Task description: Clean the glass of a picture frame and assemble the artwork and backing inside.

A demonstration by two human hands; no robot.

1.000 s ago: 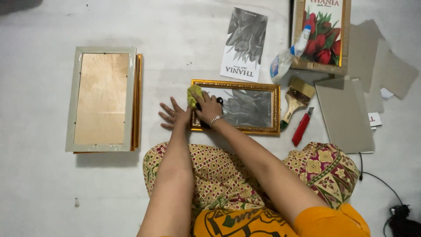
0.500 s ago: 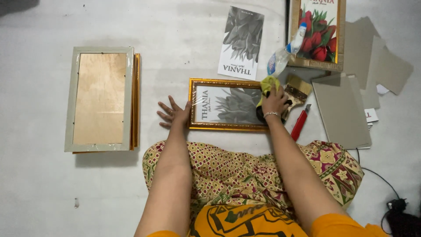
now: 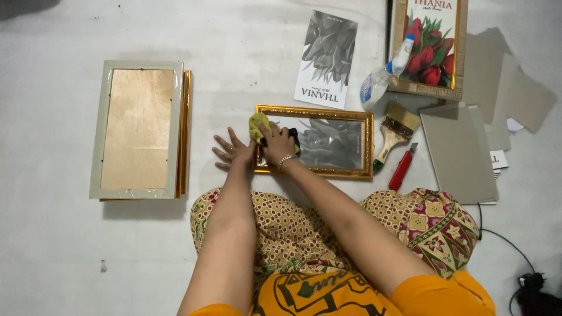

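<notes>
A gold picture frame (image 3: 345, 171) lies flat on the white floor in front of my knees, its glass over a grey leaf print. My right hand (image 3: 278, 146) presses a yellow-green cloth (image 3: 257, 126) onto the left part of the glass. My left hand (image 3: 233, 151) rests flat with fingers spread on the floor, against the frame's left edge.
A stack of frames (image 3: 140, 130) lies face down at left. Behind the gold frame are a leaf print sheet (image 3: 326, 58), a spray bottle (image 3: 383, 79) and a tulip picture frame (image 3: 430, 47). A paintbrush (image 3: 393, 131), red cutter (image 3: 403, 167) and grey boards (image 3: 459, 152) lie at right.
My right hand has swept the cloth from the frame's right end back to its left end. My left hand has stayed at the left edge.
</notes>
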